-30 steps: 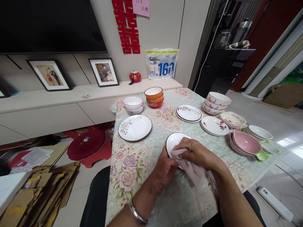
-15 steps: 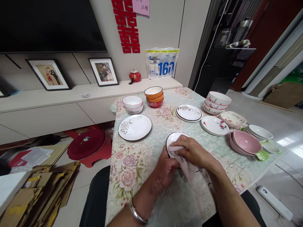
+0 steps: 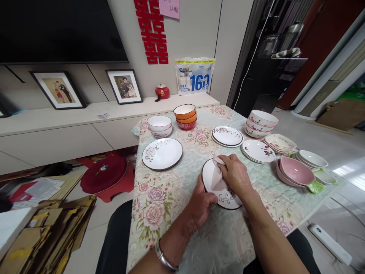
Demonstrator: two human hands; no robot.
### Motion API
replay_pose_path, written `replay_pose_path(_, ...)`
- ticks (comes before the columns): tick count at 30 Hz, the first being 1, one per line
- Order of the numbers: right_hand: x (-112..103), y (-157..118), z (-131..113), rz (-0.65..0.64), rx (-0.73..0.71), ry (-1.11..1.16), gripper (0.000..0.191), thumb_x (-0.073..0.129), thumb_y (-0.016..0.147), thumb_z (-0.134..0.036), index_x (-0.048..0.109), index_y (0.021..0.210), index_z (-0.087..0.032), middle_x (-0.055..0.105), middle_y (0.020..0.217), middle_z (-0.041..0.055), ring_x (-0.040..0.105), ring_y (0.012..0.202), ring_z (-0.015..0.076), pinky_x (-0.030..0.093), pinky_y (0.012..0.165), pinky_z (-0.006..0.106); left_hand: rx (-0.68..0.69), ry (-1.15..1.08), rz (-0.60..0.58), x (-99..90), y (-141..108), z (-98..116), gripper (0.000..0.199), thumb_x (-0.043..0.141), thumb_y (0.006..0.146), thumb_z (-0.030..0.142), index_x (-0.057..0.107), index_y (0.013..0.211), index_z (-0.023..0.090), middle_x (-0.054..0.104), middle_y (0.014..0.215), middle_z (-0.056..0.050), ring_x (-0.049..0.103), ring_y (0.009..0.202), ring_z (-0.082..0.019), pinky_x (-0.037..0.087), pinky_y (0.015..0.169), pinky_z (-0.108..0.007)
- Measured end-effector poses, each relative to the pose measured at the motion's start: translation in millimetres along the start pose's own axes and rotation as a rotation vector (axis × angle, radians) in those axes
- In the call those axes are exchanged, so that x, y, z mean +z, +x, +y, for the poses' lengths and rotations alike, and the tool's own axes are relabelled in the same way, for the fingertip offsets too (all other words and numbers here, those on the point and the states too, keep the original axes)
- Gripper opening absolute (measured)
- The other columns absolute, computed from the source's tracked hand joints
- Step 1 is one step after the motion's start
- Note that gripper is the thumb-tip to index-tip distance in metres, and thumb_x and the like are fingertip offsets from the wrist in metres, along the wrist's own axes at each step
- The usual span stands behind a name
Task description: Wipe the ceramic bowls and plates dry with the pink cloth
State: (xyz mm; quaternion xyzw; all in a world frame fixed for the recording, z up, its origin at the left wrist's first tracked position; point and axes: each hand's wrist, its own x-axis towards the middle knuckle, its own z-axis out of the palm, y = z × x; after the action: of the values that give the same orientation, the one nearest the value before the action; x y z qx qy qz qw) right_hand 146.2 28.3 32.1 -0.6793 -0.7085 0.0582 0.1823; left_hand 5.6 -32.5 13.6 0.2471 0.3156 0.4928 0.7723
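A white plate (image 3: 209, 173) with a dark rim and a grey floral pattern is tilted above the near part of the table. My left hand (image 3: 201, 201) grips its left edge, thumb on the upper face and fingers underneath. In my right hand (image 3: 235, 173) is a pale pinkish cloth (image 3: 217, 179), pressed against the plate's face near the far rim. Part of the plate is hidden by the cloth and my right hand. Left of them lies a larger white plate (image 3: 162, 154). Beyond sit two stacked plates (image 3: 227, 136) with a similar pattern.
White bowls (image 3: 159, 123) and orange and red bowls (image 3: 185, 114) are stacked at the table's far side. On the right are flowered plates (image 3: 258, 151), tall white bowls (image 3: 261, 123), square dishes (image 3: 281, 144) and pink bowls (image 3: 296, 171). A red stool (image 3: 104, 175) stands left of the table.
My right hand has moved the cloth up and right to the plate's far rim, uncovering the lower pattern. The plate shows more of its face; my left hand keeps its hold.
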Motion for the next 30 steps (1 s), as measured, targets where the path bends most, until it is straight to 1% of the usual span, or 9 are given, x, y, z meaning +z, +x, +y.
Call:
replay_pose_path(4,-8,2,11,-0.057,0.132,-0.216,0.029,0.046,0.095,-0.026,0.067,0.115,-0.021,0.057,0.098,0.0107,0.06,0.078,0.0221,0.037,0.066,0.029,-0.024,-0.001,0.032,1.0,0,2,0.091,0.052,0.045,-0.003,0.048,0.133,0.023,0.068,0.11,-0.004,0.058,0.098,-0.023,0.046,0.073,-0.028)
replay_pose_path(7,-9,2,10,-0.078,0.141,-0.262,0.029,0.044,0.096,-0.025,0.067,0.111,-0.02,0.056,0.096,0.0106,0.06,0.077,0.0214,0.037,0.065,0.029,-0.039,0.008,0.049,3.0,-1,3,0.09,0.052,0.045,-0.002,0.048,0.132,0.022,0.068,0.11,-0.005,0.058,0.099,-0.024,0.047,0.073,-0.029)
replay_pose_path(11,-4,-1,-3,-0.062,-0.077,-0.1,0.033,0.045,0.097,-0.027,0.061,0.125,-0.022,0.055,0.104,0.0088,0.061,0.084,0.0195,0.041,0.071,0.027,-0.005,0.025,0.021,2.5,-1,1,0.089,0.052,0.047,-0.002,0.047,0.132,0.022,0.066,0.106,-0.004,0.058,0.092,-0.021,0.043,0.067,-0.026)
replay_pose_path(13,-1,-3,-10,-0.076,-0.205,0.011,0.035,0.046,0.097,-0.026,0.058,0.129,-0.025,0.055,0.107,0.0072,0.061,0.089,0.0186,0.042,0.075,0.026,0.017,0.038,-0.005,0.8,-1,0,0.088,0.051,0.048,-0.002,0.048,0.132,0.023,0.065,0.1,-0.003,0.057,0.085,-0.018,0.041,0.064,-0.025)
replay_pose_path(15,0,-4,-13,-0.085,-0.273,0.064,0.036,0.047,0.097,-0.026,0.057,0.131,-0.027,0.055,0.109,0.0063,0.06,0.091,0.0181,0.043,0.077,0.026,0.03,0.053,-0.013,-0.9,-1,-2,0.085,0.051,0.048,-0.002,0.05,0.13,0.022,0.063,0.091,-0.001,0.055,0.079,-0.017,0.04,0.062,-0.025)
replay_pose_path(17,-1,-4,-11,-0.061,-0.235,0.025,0.036,0.045,0.098,-0.027,0.056,0.132,-0.027,0.055,0.109,0.007,0.061,0.09,0.0187,0.044,0.076,0.027,0.027,0.055,-0.008,-2.0,0,-3,0.085,0.051,0.048,-0.002,0.051,0.129,0.022,0.063,0.091,-0.001,0.055,0.078,-0.016,0.04,0.062,-0.025)
replay_pose_path(19,-4,-4,-6,-0.042,-0.115,-0.085,0.035,0.043,0.098,-0.028,0.059,0.129,-0.025,0.055,0.105,0.0085,0.062,0.084,0.0201,0.043,0.072,0.029,0.015,0.032,-0.004,-2.5,1,-3,0.087,0.051,0.046,-0.003,0.05,0.13,0.022,0.065,0.097,-0.002,0.056,0.082,-0.017,0.041,0.064,-0.025)
replay_pose_path(23,-9,-3,1,-0.113,0.08,-0.278,0.028,0.042,0.097,-0.028,0.065,0.109,-0.019,0.056,0.1,0.0109,0.064,0.076,0.0227,0.041,0.064,0.031,0.011,-0.018,0.01,-2.2,2,-3,0.087,0.05,0.044,-0.003,0.052,0.128,0.022,0.068,0.106,-0.003,0.058,0.092,-0.02,0.043,0.068,-0.026)
replay_pose_path(30,-11,-5,-1,-0.189,0.152,-0.342,0.031,0.038,0.096,-0.026,0.065,0.103,-0.012,0.059,0.102,0.0159,0.068,0.082,0.0289,0.045,0.065,0.035,-0.004,-0.072,0.057,0.3,1,-2,0.087,0.05,0.045,-0.002,0.052,0.129,0.022,0.07,0.101,-0.003,0.06,0.088,-0.019,0.042,0.065,-0.025)
